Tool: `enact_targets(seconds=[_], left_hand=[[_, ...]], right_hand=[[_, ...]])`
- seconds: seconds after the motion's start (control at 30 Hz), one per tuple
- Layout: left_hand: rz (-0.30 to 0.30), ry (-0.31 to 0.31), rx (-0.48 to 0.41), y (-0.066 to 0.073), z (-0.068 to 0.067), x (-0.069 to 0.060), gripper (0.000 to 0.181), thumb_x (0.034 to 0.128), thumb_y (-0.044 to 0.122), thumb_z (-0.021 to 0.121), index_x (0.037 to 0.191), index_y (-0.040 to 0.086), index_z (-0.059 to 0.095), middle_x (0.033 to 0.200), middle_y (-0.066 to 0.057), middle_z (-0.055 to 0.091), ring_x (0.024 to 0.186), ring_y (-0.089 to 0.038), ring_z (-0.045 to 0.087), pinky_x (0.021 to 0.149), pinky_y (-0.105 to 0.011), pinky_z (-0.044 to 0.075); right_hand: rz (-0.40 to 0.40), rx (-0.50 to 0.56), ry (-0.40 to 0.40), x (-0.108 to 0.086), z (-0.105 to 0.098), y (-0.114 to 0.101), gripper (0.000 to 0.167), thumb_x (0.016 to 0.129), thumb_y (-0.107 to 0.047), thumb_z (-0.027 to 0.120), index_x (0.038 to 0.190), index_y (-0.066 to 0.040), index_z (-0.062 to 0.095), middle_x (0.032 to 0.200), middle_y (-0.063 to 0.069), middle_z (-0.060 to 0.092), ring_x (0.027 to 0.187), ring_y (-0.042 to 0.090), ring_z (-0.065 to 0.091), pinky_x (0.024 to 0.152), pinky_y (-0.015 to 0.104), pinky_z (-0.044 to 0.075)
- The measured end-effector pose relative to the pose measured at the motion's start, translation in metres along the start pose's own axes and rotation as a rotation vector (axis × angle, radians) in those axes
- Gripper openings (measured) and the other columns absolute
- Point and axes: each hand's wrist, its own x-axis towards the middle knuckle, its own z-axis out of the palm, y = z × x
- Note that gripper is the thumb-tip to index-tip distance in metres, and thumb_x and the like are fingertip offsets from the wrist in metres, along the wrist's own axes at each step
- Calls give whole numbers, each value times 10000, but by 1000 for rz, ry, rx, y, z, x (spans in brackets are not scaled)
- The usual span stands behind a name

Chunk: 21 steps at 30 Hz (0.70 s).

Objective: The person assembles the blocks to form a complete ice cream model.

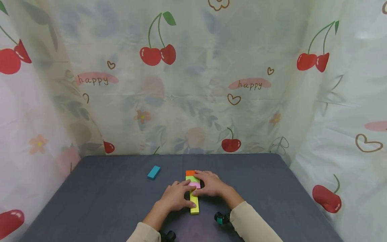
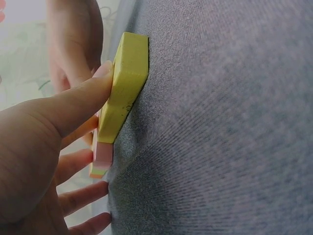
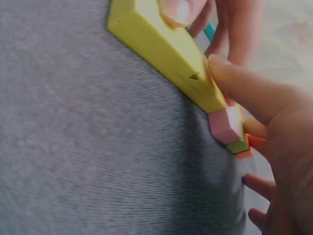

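Orange (image 1: pixel 190 173), lime green (image 1: pixel 188 178) and pink (image 1: pixel 196 185) blocks lie crosswise, touching in a row on the dark grey table. From the pink block a yellow strip (image 1: pixel 194 201) runs toward me; whether it is one block or more, I cannot tell. My left hand (image 1: pixel 175 196) rests its thumb on the strip's top near the close end, with its forefinger by the pink block. Reaching from the right, my right hand (image 1: pixel 213 185) touches the strip with its thumb (image 3: pixel 234 81). Its forefinger lies at the orange block. The fingers hide parts of the row.
A lone blue block (image 1: pixel 154 172) lies farther back on the table (image 1: pixel 115 195), left of the row. Pale curtains (image 1: pixel 193 84) printed with cherries stand behind the table and on both sides. Black wrist devices (image 1: pixel 222 218) sit under the sleeves.
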Motion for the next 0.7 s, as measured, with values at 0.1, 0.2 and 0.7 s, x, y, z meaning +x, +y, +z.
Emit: enact_targets(seconds=[0.1, 0.2, 0.7], left_hand=[[-2, 0, -4, 0, 0, 0, 706, 753, 576, 758, 1371, 281, 587, 1473, -34, 455, 1222, -323, 455, 936, -569, 374], [1, 0, -3, 0, 1, 0, 707, 751, 577, 759, 1369, 279, 589, 1470, -35, 457, 1222, -324, 456, 933, -570, 376], [5, 7, -1, -1, 2, 0, 716, 756, 586, 750, 1376, 270, 584, 1481, -39, 445, 1216, -321, 456, 934, -567, 374]], right_hand=[[0, -5, 30, -1, 3, -1, 808, 815, -585, 686, 1442, -115, 490, 1533, 54, 370, 1355, 349, 349, 1054, 613, 238], [4, -2, 45, -2, 5, -1, 793, 816, -584, 686, 1437, -127, 499, 1537, 47, 365, 1354, 353, 347, 1055, 615, 233], [-8, -36, 49, -6, 7, 0, 720, 840, -614, 643, 1446, -254, 501, 1545, 11, 352, 1360, 360, 324, 1074, 650, 128]])
